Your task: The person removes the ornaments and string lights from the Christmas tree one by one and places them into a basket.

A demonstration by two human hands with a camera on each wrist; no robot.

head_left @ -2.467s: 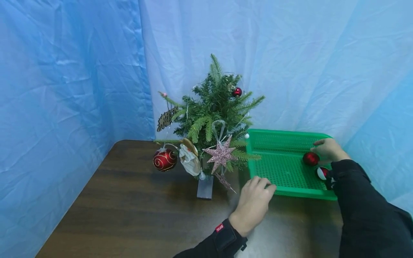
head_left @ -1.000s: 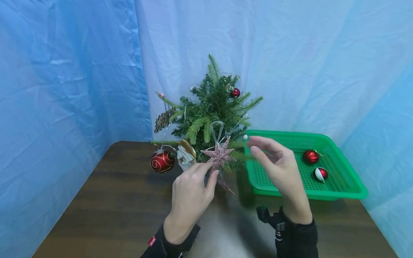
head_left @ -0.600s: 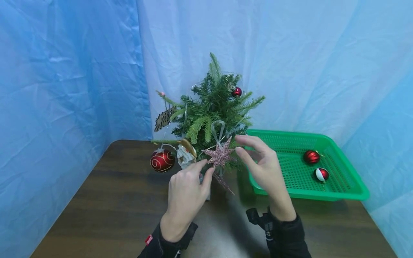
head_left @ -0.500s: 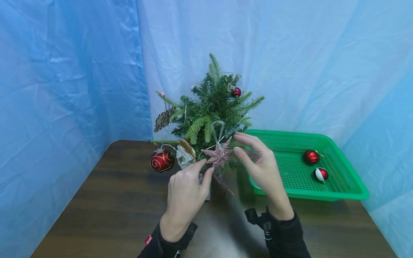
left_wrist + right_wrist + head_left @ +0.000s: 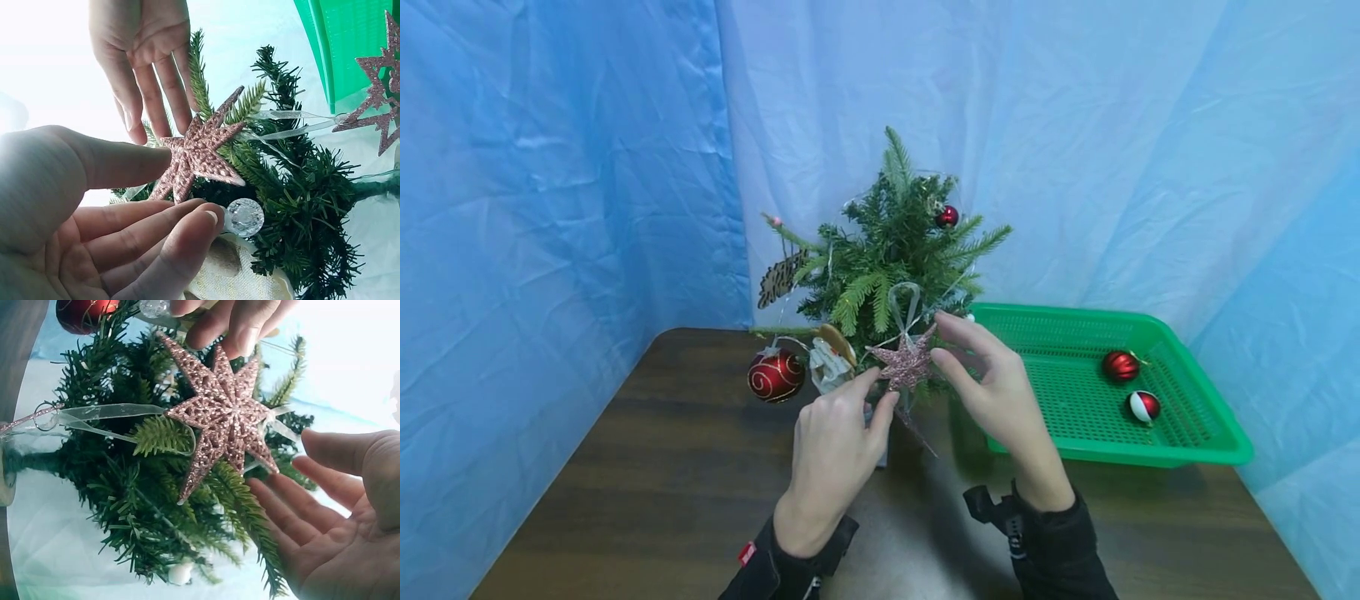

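A pink glitter star ornament (image 5: 906, 362) hangs by a pale ribbon loop on the front of a small Christmas tree (image 5: 898, 242). My left hand (image 5: 838, 450) holds the star's lower left, thumb against its points in the left wrist view. From the other side, my right hand (image 5: 1000, 392) reaches to the star's right points, thumb and fingers spread around their tips. Its fingers (image 5: 300, 512) look long and relaxed in the right wrist view. Below, a second, openwork pink star (image 5: 378, 87) hangs from a ribbon and ring.
A green plastic basket (image 5: 1195, 367) at right holds a red ball (image 5: 1121, 365) and a red-and-white ball (image 5: 1144, 406). On the tree hang a swirled red ball (image 5: 776, 375), a wooden cutout (image 5: 782, 277), a white-clothed figure (image 5: 830, 364) and a small red ball (image 5: 947, 217).
My right hand left the basket and came across to the star, edging left lately. My left hand moved from the basket's near edge to the star's lower left. Both basket balls stayed there.
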